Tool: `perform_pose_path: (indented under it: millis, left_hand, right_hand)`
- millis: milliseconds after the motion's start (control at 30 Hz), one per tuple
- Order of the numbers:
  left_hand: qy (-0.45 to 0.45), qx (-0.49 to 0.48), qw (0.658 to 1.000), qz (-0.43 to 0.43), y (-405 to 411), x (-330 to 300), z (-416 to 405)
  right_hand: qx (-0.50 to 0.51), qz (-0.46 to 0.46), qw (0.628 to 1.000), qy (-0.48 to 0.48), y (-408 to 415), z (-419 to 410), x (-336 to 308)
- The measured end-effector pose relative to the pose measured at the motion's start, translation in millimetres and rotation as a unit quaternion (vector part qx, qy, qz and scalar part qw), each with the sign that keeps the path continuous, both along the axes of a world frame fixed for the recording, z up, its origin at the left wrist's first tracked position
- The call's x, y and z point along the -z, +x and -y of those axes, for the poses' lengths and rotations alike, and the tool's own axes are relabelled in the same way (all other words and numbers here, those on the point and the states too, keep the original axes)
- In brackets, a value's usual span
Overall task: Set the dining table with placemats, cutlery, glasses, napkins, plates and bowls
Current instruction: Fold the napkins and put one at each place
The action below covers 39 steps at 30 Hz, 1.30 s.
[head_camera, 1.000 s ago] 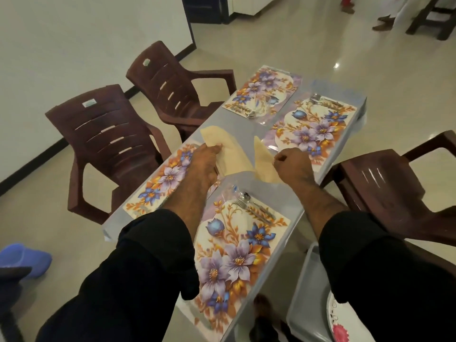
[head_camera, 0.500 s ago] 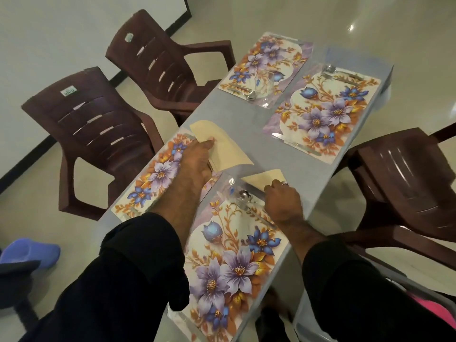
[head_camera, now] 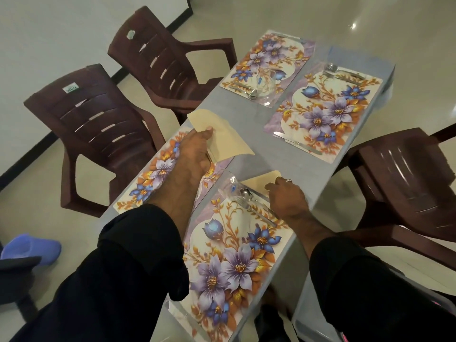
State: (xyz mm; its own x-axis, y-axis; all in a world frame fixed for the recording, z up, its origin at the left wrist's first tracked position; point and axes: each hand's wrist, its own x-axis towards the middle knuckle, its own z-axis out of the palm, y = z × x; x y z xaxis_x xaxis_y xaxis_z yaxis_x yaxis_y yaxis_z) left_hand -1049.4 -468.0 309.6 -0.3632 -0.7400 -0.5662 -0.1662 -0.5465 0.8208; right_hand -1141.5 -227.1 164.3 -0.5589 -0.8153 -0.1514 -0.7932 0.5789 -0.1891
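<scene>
Head cam: left hand (head_camera: 195, 154) grips a stack of cream napkins (head_camera: 222, 137) over the counter (head_camera: 249, 119). Right hand (head_camera: 287, 198), fingers curled, pinches another napkin (head_camera: 261, 180) at the near placemat's (head_camera: 229, 248) 12 o'clock edge, beside the spoon (head_camera: 245, 193) and glass (head_camera: 228, 185).

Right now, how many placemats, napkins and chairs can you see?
Placemats: 4
Napkins: 2
Chairs: 3
Total: 9
</scene>
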Motion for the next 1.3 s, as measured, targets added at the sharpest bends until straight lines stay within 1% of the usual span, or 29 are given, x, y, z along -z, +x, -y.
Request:
perform_pose_path:
  millis: [100,300,500,600,733,833,933,1000,1100,1300]
  left_hand:
    - [0.003,-0.002,1.000,-0.005,2,-1,0]
    - [0.008,-0.017,1.000,-0.007,4,-7,-2]
    - [0.011,-0.041,0.999,-0.017,10,-3,0]
    - [0.019,-0.059,0.998,-0.018,14,-3,4]
    - [0.023,-0.067,0.997,-0.007,17,-6,8]
    - [0.027,-0.077,0.997,-0.016,15,-11,9]
    - [0.023,-0.077,0.997,-0.015,10,-18,5]
    - [0.020,-0.073,0.997,-0.017,7,-22,2]
    - [0.020,-0.067,0.997,-0.020,3,-26,-1]
    - [0.016,-0.048,0.999,-0.010,2,-31,-8]
  right_hand:
    - [-0.031,0.027,0.999,0.025,3,5,-3]
    - [-0.016,0.036,0.999,0.018,2,13,-14]
    - [-0.133,0.081,0.986,0.057,-10,31,-24]
    - [-0.159,0.081,0.981,0.080,-11,35,-26]
    - [-0.155,0.097,0.978,0.098,-12,36,-25]
    - [-0.145,0.121,0.976,0.108,-16,36,-30]
    - [-0.116,0.166,0.977,0.071,-26,30,-32]
    - [-0.095,0.185,0.976,0.065,-33,23,-26]
    - [-0.076,0.190,0.976,0.075,-38,13,-17]
    - [-0.086,0.187,0.974,0.095,-36,11,-17]
